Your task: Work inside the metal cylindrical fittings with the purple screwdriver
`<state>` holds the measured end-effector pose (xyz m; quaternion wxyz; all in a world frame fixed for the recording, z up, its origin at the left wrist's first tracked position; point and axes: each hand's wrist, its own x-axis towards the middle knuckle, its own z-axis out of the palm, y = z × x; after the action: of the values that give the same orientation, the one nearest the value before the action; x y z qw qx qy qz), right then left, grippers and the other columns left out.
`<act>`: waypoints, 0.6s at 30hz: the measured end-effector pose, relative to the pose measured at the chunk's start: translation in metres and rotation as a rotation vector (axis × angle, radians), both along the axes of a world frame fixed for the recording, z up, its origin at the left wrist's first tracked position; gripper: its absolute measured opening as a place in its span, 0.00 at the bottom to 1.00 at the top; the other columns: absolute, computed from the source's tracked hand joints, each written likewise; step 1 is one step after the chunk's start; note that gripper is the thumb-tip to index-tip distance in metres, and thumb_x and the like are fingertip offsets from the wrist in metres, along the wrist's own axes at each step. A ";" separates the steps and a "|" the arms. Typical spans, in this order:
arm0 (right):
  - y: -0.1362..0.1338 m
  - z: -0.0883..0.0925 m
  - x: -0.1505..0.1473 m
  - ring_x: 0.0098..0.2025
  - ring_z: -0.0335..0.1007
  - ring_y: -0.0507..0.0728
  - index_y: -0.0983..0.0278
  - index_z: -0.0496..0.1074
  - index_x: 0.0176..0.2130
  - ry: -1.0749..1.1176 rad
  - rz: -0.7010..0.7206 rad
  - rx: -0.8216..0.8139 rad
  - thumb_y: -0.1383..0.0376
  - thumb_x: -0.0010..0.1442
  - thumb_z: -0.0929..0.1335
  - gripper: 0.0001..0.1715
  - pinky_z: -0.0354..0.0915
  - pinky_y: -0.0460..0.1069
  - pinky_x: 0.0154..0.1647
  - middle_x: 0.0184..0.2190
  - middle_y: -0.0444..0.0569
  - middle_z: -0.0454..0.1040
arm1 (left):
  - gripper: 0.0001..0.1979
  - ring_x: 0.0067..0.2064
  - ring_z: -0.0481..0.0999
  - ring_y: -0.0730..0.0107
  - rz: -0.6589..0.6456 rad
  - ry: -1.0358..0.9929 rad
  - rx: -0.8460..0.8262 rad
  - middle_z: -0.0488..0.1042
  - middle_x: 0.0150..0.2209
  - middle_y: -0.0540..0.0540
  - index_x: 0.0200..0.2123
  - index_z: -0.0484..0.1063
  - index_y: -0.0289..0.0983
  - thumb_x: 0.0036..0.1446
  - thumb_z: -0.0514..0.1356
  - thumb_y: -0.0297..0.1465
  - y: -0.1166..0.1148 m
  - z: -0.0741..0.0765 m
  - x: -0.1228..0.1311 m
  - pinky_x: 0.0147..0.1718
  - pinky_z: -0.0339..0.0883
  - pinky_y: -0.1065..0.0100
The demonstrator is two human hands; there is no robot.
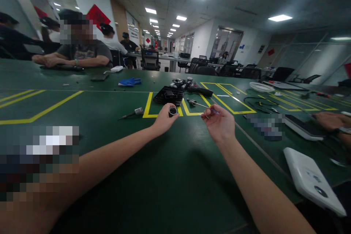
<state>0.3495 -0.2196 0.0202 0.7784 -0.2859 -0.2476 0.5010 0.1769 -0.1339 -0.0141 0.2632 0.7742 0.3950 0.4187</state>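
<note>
My left hand (164,119) is closed around a small black ring-shaped part (172,111), held just above the green table (164,175). My right hand (219,123) pinches a thin screwdriver (201,105) whose shaft points left and away, toward a black tray of parts (168,95). The two hands are about a hand's width apart, near the yellow floor-tape lines on the table.
A small tool with a grey head (134,112) lies left of my left hand. Blue gloves (129,81), a black handle (201,90), cables (259,104) and a white device (312,181) lie around. A seated person (79,51) leans on the far left; another person's hand (330,120) rests at right.
</note>
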 end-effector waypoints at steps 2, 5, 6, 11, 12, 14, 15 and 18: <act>0.002 0.002 0.009 0.21 0.64 0.49 0.64 0.66 0.23 0.013 -0.029 0.007 0.67 0.46 0.67 0.04 0.65 0.46 0.26 0.17 0.40 0.66 | 0.10 0.45 0.67 0.60 0.013 0.040 0.082 0.65 0.39 0.45 0.37 0.65 0.36 0.50 0.59 0.27 0.010 -0.003 0.009 0.48 0.61 0.59; 0.006 0.004 0.021 0.20 0.64 0.48 0.64 0.66 0.23 0.022 -0.067 0.011 0.66 0.47 0.67 0.05 0.66 0.46 0.26 0.16 0.39 0.65 | 0.10 0.46 0.66 0.59 0.015 0.100 0.166 0.65 0.40 0.45 0.37 0.67 0.36 0.49 0.61 0.26 0.018 -0.007 0.024 0.48 0.61 0.58; 0.007 0.003 0.025 0.20 0.64 0.48 0.64 0.65 0.23 0.024 -0.076 0.008 0.66 0.47 0.67 0.05 0.66 0.45 0.26 0.16 0.39 0.65 | 0.10 0.46 0.66 0.58 0.013 0.120 0.189 0.65 0.40 0.44 0.37 0.68 0.37 0.49 0.61 0.26 0.020 -0.009 0.029 0.48 0.61 0.58; 0.012 0.002 0.035 0.19 0.63 0.48 0.63 0.65 0.22 0.043 -0.106 -0.025 0.67 0.49 0.66 0.06 0.65 0.45 0.24 0.14 0.39 0.65 | 0.11 0.47 0.64 0.55 -0.024 0.199 0.291 0.67 0.41 0.43 0.38 0.71 0.37 0.48 0.63 0.27 0.029 -0.015 0.058 0.48 0.60 0.56; 0.012 0.002 0.035 0.19 0.63 0.48 0.63 0.65 0.22 0.050 -0.110 -0.030 0.67 0.49 0.66 0.06 0.64 0.45 0.24 0.14 0.39 0.65 | 0.12 0.47 0.65 0.55 -0.035 0.209 0.305 0.68 0.42 0.43 0.39 0.71 0.37 0.48 0.63 0.27 0.031 -0.016 0.064 0.48 0.60 0.56; 0.012 0.004 0.034 0.18 0.63 0.48 0.64 0.65 0.21 0.064 -0.112 -0.032 0.68 0.49 0.65 0.07 0.64 0.45 0.24 0.14 0.40 0.65 | 0.12 0.47 0.66 0.55 -0.057 0.221 0.325 0.68 0.42 0.43 0.40 0.70 0.37 0.50 0.62 0.26 0.034 -0.017 0.073 0.48 0.60 0.57; 0.011 0.005 0.033 0.19 0.63 0.48 0.64 0.65 0.21 0.070 -0.111 -0.031 0.68 0.50 0.64 0.07 0.64 0.45 0.24 0.14 0.40 0.65 | 0.12 0.47 0.66 0.56 -0.069 0.226 0.332 0.68 0.43 0.43 0.41 0.70 0.37 0.50 0.61 0.26 0.036 -0.017 0.077 0.49 0.61 0.57; 0.009 0.008 0.031 0.19 0.63 0.47 0.64 0.66 0.21 0.083 -0.109 -0.015 0.69 0.51 0.63 0.08 0.63 0.44 0.24 0.14 0.40 0.66 | 0.14 0.48 0.68 0.60 -0.103 0.248 0.342 0.68 0.45 0.44 0.43 0.69 0.38 0.51 0.59 0.23 0.039 -0.018 0.086 0.48 0.63 0.60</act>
<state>0.3809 -0.2104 0.0284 0.8121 -0.2836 -0.1954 0.4710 0.2629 -0.0946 -0.0325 0.0986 0.8723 0.3076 0.3672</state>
